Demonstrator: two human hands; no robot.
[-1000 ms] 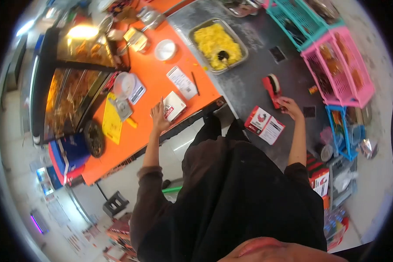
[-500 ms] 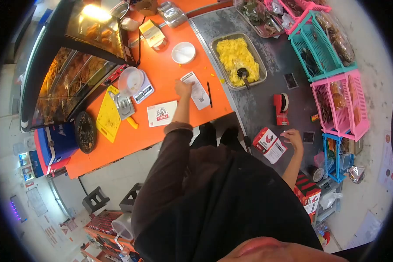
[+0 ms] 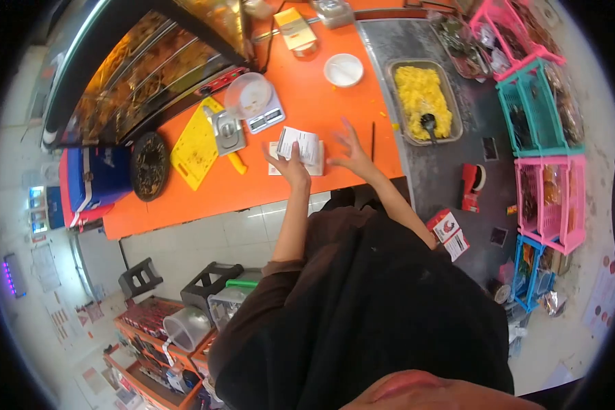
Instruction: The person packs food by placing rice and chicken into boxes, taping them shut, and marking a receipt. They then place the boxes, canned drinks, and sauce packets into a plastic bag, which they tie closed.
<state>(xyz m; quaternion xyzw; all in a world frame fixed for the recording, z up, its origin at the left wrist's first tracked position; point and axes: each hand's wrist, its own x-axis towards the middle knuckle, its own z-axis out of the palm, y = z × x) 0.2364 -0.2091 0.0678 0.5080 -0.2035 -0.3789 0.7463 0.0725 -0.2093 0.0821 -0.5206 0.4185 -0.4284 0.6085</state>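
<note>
A white printed slip (image 3: 306, 146) lies over a flat white card (image 3: 319, 166) on the orange table. My left hand (image 3: 291, 169) is at the slip's left part, with its thumb apart and its fingers over the paper; it does not visibly grip it. To the right of the slip, my right hand (image 3: 353, 156) hovers with fingers spread and nothing in it. A black pen (image 3: 373, 141) lies farther right. Behind the slip are a scale (image 3: 266, 115) with a clear tub (image 3: 248, 95) on it, and a white bowl (image 3: 343, 70).
At left are a yellow board (image 3: 197, 147), a metal lid (image 3: 228, 133), a round black item (image 3: 149, 167) and a glass food case (image 3: 150, 75). The grey counter holds a tray of yellow food (image 3: 422, 102), a red tape dispenser (image 3: 471, 188), a red-white box (image 3: 449, 234) and baskets (image 3: 550, 201).
My right hand has moved from beside the red-white box to the orange table. The slip has shifted left onto the card and looks shorter. The view has shifted too.
</note>
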